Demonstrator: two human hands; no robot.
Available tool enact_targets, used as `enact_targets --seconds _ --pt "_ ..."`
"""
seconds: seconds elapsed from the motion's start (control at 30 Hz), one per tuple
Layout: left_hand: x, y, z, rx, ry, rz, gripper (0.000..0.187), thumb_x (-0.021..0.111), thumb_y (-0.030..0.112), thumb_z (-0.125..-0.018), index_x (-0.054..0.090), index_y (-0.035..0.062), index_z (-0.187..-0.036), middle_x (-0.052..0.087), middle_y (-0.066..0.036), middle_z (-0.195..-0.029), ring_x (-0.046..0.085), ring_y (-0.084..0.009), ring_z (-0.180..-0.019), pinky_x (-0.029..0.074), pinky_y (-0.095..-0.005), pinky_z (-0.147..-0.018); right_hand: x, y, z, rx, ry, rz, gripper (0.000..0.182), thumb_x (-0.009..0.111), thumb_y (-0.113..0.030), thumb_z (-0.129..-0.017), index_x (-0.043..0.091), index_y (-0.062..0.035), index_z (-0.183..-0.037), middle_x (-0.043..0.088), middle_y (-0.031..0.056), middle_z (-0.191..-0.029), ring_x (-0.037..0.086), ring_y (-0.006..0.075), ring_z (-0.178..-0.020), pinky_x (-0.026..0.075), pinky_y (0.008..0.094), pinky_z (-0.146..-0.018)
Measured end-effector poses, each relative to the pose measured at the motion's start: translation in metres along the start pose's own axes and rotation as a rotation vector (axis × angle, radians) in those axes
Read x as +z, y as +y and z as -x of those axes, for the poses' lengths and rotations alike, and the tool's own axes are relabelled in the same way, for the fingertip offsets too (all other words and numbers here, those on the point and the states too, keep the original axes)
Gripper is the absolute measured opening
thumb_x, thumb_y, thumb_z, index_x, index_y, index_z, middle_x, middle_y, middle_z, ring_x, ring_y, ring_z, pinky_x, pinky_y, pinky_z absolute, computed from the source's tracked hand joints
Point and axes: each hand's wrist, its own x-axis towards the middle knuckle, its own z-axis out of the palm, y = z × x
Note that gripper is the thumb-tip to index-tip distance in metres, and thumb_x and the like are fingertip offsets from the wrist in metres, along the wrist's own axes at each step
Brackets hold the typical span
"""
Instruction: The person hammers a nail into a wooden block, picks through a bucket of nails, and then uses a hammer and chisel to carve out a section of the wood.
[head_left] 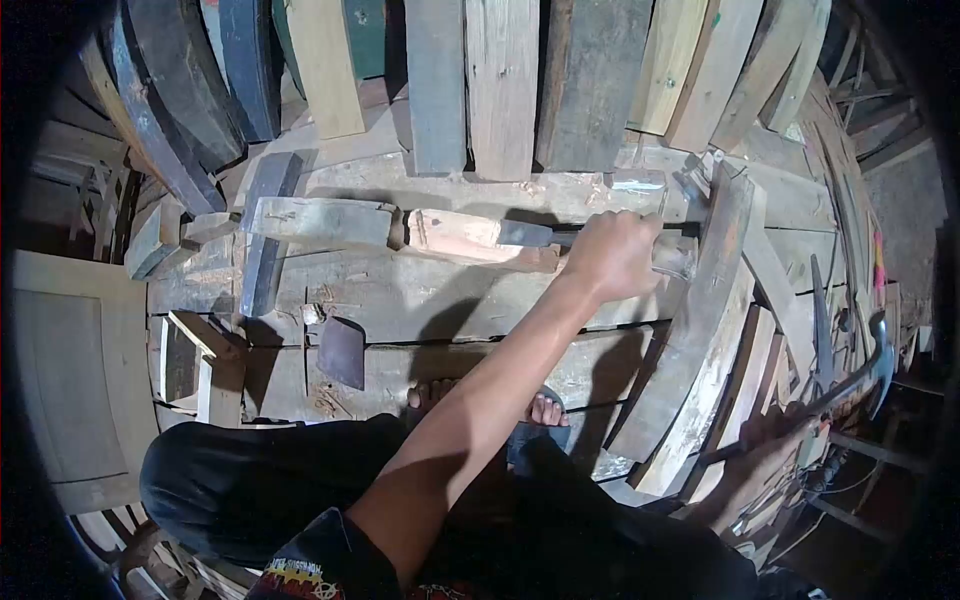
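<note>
My left hand (pixel 612 258) reaches forward and is closed around a dark, narrow tool (pixel 672 256) whose end rests against a long curved wooden plank (pixel 705 330). The plank leans upright-tilted at the right of the plank floor. My right hand (pixel 770 452), in shadow at the lower right, grips the handle of a claw hammer (pixel 878 352). The hammer's head is raised off to the right, apart from the plank. My legs in dark trousers fill the bottom, with a sandalled foot (pixel 545 410) under my left arm.
Several boards (pixel 500 80) lean in a row at the back. Short wood blocks (pixel 320 220) and a pale block (pixel 455 235) lie ahead. A flat metal blade (pixel 342 350) rests on the floor. A wooden panel (pixel 70 380) stands left; scrap laths pile up right.
</note>
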Motion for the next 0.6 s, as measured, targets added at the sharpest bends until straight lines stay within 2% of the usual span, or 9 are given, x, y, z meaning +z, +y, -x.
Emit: enact_targets --seconds 0.03,0.07,0.13,0.23,0.33,0.37,0.43,0.53,0.6 --pt "0.004 -0.002 0.000 0.006 0.010 -0.008 0.041 0.080 0.021 -0.065 0.074 -0.0001 -0.100 0.073 -0.027 -0.082 0.074 -0.0461 -0.083 0.061 -0.0532 -0.079 0.012 0.001 0.005 -0.010 0.068 -0.060 0.051 0.050 -0.065 -0.108 0.052 -0.0153 -0.096 0.035 -0.0086 -0.061 0.030 0.0032 -0.044 0.020 0.0209 -0.037" --pt "0.009 -0.005 -0.001 0.032 0.036 -0.016 0.039 0.079 0.020 -0.066 0.074 0.0003 -0.098 0.074 -0.026 -0.083 0.074 -0.0458 -0.084 0.061 -0.0532 -0.080 0.003 0.023 0.002 -0.106 -0.053 -0.032 0.050 0.048 -0.065 -0.109 0.053 -0.0164 -0.098 0.035 -0.0086 -0.060 0.030 0.0030 -0.044 0.021 0.0215 -0.037" --pt "0.012 -0.007 -0.001 0.031 0.066 -0.010 0.038 0.079 0.020 -0.066 0.074 0.0003 -0.098 0.074 -0.026 -0.084 0.075 -0.0455 -0.084 0.061 -0.0531 -0.080 0.015 0.059 0.019 0.115 0.004 0.113 0.048 0.047 -0.064 -0.110 0.056 -0.0173 -0.102 0.044 -0.0039 -0.065 0.038 0.0060 -0.048 0.031 0.0246 -0.040" --pt "0.006 -0.001 0.000 -0.011 0.001 0.011 0.036 0.079 0.020 -0.067 0.075 0.0007 -0.097 0.075 -0.026 -0.086 0.075 -0.0448 -0.084 0.061 -0.0528 -0.080 0.020 0.067 0.047 0.455 -0.482 0.333 0.051 0.043 -0.062 -0.112 0.054 -0.0153 -0.095 0.041 -0.0048 -0.064 0.039 0.0074 -0.048 0.027 0.0271 -0.042" --pt "0.007 -0.006 0.001 0.000 -0.001 -0.013 0.035 0.078 0.020 -0.068 0.075 0.0007 -0.096 0.074 -0.027 -0.085 0.075 -0.0453 -0.084 0.060 -0.0532 -0.081 -0.009 0.080 0.017 0.245 -0.425 0.371 0.051 0.043 -0.061 -0.112 0.055 -0.0168 -0.090 0.038 -0.0070 -0.063 0.035 0.0062 -0.046 0.025 0.0263 -0.042" --pt "0.005 -0.007 0.000 -0.007 -0.003 -0.019 0.035 0.078 0.021 -0.068 0.075 0.0004 -0.096 0.074 -0.027 -0.085 0.074 -0.0456 -0.085 0.060 -0.0535 -0.081 -0.020 0.070 0.008 0.341 -0.367 0.225 0.051 0.046 -0.065 -0.109 0.056 -0.0179 -0.093 0.039 -0.0071 -0.065 0.037 0.0061 -0.048 0.027 0.0267 -0.043" --pt "0.006 -0.006 0.000 -0.022 -0.014 -0.025 0.035 0.079 0.022 -0.069 0.075 -0.0003 -0.095 0.073 -0.028 -0.084 0.074 -0.0463 -0.085 0.060 -0.0540 -0.081 -0.013 0.043 -0.003 0.182 -0.007 0.132 0.046 0.054 -0.066 -0.106 0.059 -0.0199 -0.105 0.039 -0.0082 -0.065 0.035 0.0042 -0.044 0.023 0.0232 -0.037" --pt "0.014 -0.009 -0.001 -0.001 0.019 -0.037 0.034 0.080 0.026 -0.073 0.075 -0.0002 -0.094 0.073 -0.028 -0.084 0.074 -0.0465 -0.085 0.060 -0.0544 -0.081 -0.022 0.012 -0.011 -0.028 -0.018 0.045 0.051 0.054 -0.067 -0.106 0.057 -0.0159 -0.106 0.036 -0.0072 -0.065 0.030 0.0046 -0.045 0.021 0.0240 -0.036" --pt "0.020 -0.012 -0.002 0.000 0.051 -0.028 0.036 0.081 0.028 -0.071 0.075 0.0007 -0.094 0.073 -0.027 -0.085 0.074 -0.0465 -0.085 0.060 -0.0539 -0.080 -0.026 0.014 -0.016 0.007 -0.054 -0.114 0.049 0.050 -0.064 -0.109 0.054 -0.0158 -0.104 0.035 -0.0069 -0.063 0.032 0.0038 -0.045 0.023 0.0228 -0.036"
